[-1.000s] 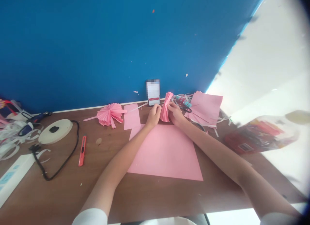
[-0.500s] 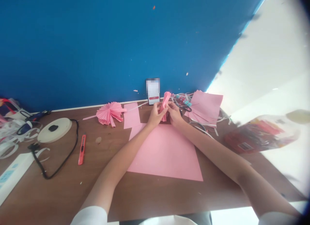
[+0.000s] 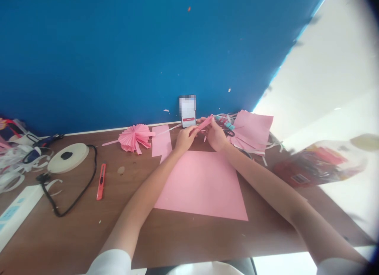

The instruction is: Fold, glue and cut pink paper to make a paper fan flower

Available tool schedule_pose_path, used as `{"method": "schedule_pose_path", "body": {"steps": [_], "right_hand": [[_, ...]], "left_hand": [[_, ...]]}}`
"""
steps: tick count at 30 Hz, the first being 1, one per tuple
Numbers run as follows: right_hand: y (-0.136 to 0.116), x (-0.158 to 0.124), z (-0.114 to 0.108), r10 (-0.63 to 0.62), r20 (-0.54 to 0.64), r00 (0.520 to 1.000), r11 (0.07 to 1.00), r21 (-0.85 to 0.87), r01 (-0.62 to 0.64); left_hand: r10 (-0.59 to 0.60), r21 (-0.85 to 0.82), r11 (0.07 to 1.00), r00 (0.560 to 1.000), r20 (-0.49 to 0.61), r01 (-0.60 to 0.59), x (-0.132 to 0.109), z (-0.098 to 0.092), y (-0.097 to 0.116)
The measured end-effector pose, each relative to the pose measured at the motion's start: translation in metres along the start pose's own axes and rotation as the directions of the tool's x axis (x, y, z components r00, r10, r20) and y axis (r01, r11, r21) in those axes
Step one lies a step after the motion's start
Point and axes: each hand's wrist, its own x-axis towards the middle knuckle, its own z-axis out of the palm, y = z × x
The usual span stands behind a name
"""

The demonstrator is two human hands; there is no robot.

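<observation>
Between my two hands is a folded strip of pink paper (image 3: 205,124), tilted with its right end higher. My left hand (image 3: 186,139) pinches its lower left end. The fingers of my right hand (image 3: 216,136) are closed on the upper right end. Below them a large pink paper sheet (image 3: 201,184) lies flat on the brown table (image 3: 177,239). Left of my hands sits a pleated pink paper fan (image 3: 135,137), beside a small pink paper piece (image 3: 161,140).
A phone (image 3: 188,111) leans on the blue wall. Scissors (image 3: 228,132) and a stack of pink paper (image 3: 253,129) are at the right, near a plastic bag (image 3: 314,164). On the left lie a red cutter (image 3: 101,182), a white round device (image 3: 68,158) and a power strip (image 3: 19,211).
The folded pink paper has turned from nearly upright to a flatter slant. My left hand has moved slightly left and down, and the right hand has shifted around the paper's upper end.
</observation>
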Motion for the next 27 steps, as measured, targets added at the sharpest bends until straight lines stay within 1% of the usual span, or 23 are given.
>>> {"method": "schedule_pose_path", "body": {"steps": [2, 5, 9, 12, 14, 17, 20, 24, 27], "right_hand": [[-0.002, 0.002, -0.004, -0.019, -0.028, 0.999, 0.998, 0.052, 0.02], [-0.002, 0.006, -0.01, -0.047, -0.086, 0.995, 0.998, 0.034, 0.05], [0.0, 0.01, -0.014, -0.152, -0.179, 0.972, 0.986, -0.092, 0.137], [-0.001, 0.011, -0.015, -0.203, -0.213, 0.956, 0.963, -0.219, 0.156], [-0.004, 0.012, -0.015, -0.228, -0.203, 0.952, 0.938, -0.309, 0.159], [-0.01, 0.012, -0.015, -0.29, -0.176, 0.941, 0.89, -0.41, 0.197], [-0.018, 0.01, -0.012, -0.312, -0.138, 0.94, 0.888, -0.394, 0.237], [-0.027, 0.003, -0.003, -0.241, -0.066, 0.968, 0.918, -0.338, 0.205], [-0.029, -0.002, 0.003, -0.209, -0.062, 0.976, 0.924, -0.34, 0.176]], "left_hand": [[0.06, 0.119, 0.991, 0.998, 0.007, -0.06, 0.002, -0.005, -0.003], [0.12, 0.249, 0.961, 0.992, 0.027, -0.123, 0.001, -0.008, -0.009], [0.135, 0.334, 0.931, 0.989, 0.062, -0.148, -0.002, -0.006, -0.016], [0.147, 0.377, 0.911, 0.985, 0.085, -0.168, -0.003, -0.006, -0.02], [0.166, 0.415, 0.889, 0.981, 0.102, -0.194, -0.003, -0.007, -0.022], [0.229, 0.488, 0.823, 0.956, 0.182, -0.29, -0.002, -0.007, -0.024], [0.26, 0.556, 0.755, 0.937, 0.232, -0.347, -0.002, -0.007, -0.024], [0.232, 0.593, 0.746, 0.953, 0.194, -0.302, -0.002, -0.004, -0.024], [0.19, 0.59, 0.769, 0.969, 0.155, -0.245, -0.002, -0.003, -0.025]]}}
